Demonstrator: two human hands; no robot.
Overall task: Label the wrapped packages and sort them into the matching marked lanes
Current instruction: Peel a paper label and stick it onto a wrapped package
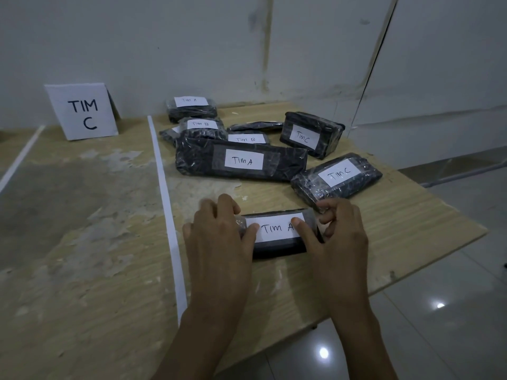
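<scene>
A small black wrapped package [277,246] lies on the wooden table near me, with a white label [275,229] reading "TIM A" on top. My left hand [219,237] grips the package's left end, its thumb pressing the label's left edge. At the right end is my right hand [338,237], thumb on the label's right edge and fingers curled by the end. Behind lie several labelled packages: a long Tim A package [241,161], a Tim C package [338,175], a Tim C box [311,134], two Tim B packages [248,139] [201,124] and a far Tim A package [191,102].
A folded white sign [82,113] reading "TIM C" stands at the back left. A white strip [167,204] runs front to back and divides the table [397,215]; another strip [19,160] lies far left. The table's right edge drops to a tiled floor [439,311]. A thin dark package [255,126] shows no label.
</scene>
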